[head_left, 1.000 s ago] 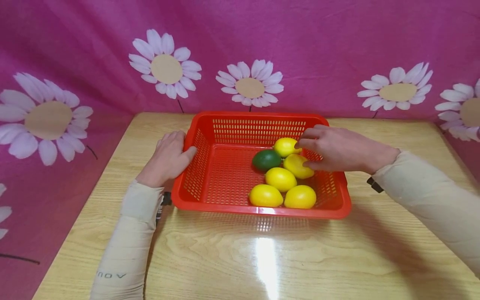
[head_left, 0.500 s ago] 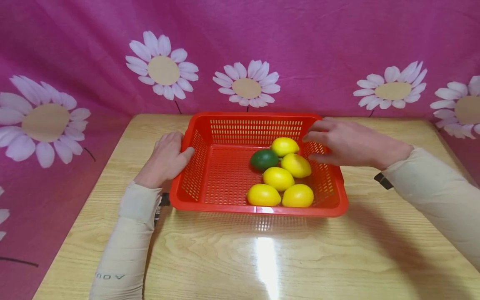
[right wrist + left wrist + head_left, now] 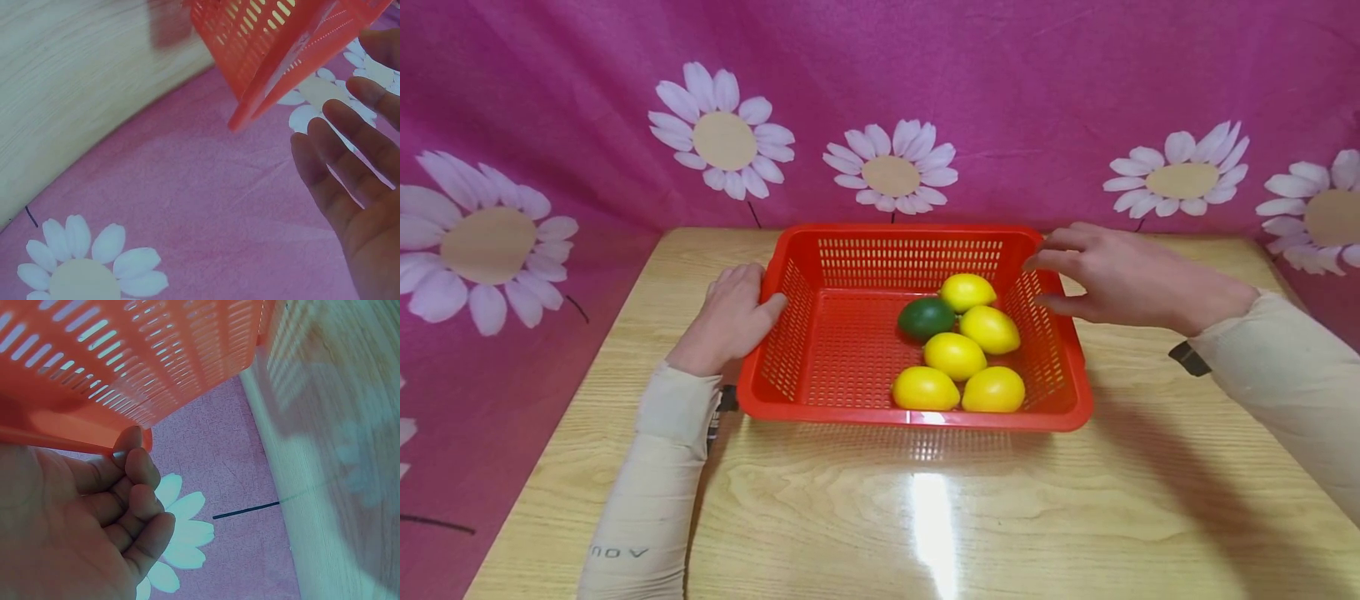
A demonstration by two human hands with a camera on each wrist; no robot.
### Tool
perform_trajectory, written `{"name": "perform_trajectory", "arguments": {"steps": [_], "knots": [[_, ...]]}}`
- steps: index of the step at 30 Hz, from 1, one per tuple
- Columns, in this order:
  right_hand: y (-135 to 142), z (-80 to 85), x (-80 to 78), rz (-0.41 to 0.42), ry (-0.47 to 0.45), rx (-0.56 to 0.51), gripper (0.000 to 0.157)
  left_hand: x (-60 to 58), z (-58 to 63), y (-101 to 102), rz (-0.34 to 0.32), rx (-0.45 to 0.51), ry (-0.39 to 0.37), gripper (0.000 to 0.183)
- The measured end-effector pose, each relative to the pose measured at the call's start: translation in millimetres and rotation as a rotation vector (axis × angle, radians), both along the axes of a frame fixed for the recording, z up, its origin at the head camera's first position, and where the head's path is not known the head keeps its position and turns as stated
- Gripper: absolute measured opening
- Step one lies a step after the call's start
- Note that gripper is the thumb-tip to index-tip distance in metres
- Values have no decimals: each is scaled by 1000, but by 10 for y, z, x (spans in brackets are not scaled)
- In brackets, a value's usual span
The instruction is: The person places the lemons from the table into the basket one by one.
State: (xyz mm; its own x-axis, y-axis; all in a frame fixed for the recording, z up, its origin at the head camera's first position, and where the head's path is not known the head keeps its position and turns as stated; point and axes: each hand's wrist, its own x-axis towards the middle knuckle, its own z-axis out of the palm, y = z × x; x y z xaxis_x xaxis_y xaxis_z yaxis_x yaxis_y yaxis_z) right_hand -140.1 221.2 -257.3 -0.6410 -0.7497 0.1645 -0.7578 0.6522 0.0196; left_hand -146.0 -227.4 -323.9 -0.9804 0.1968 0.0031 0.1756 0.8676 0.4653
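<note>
In the head view, a red plastic basket (image 3: 910, 417) with slotted walls stands on the table. Several yellow lemons (image 3: 954, 357) lie in its right half, beside one dark green oval fruit (image 3: 927, 320). My left hand (image 3: 730, 321) holds the basket's left rim, thumb over the edge and fingers outside. The left wrist view shows those fingers (image 3: 142, 469) loosely bent just under the rim. My right hand (image 3: 1120, 275) hovers at the right rim with fingers apart and nothing in them; in the right wrist view its fingers (image 3: 350, 150) stand spread away from the basket wall.
The wooden table (image 3: 820, 517) reaches back to a pink cloth (image 3: 1030, 100) printed with white daisies. The cloth also hangs along the left side. The basket stands near the table's back edge, and its left half holds no fruit.
My right hand has drawn away from the lemons, moving right and up to the basket's right rim. The left hand stays on the left rim, and the fruit lies as before.
</note>
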Motion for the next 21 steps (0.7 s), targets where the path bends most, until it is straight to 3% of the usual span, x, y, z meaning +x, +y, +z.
{"name": "perform_trajectory", "arguments": {"steps": [5,21], "knots": [[68,-16,-11,31,44,-44,45,3,3,9,-2,-2,0,32],[394,-49,28,3,113,-57,39,14,11,9,0,-3,-19,33]]}}
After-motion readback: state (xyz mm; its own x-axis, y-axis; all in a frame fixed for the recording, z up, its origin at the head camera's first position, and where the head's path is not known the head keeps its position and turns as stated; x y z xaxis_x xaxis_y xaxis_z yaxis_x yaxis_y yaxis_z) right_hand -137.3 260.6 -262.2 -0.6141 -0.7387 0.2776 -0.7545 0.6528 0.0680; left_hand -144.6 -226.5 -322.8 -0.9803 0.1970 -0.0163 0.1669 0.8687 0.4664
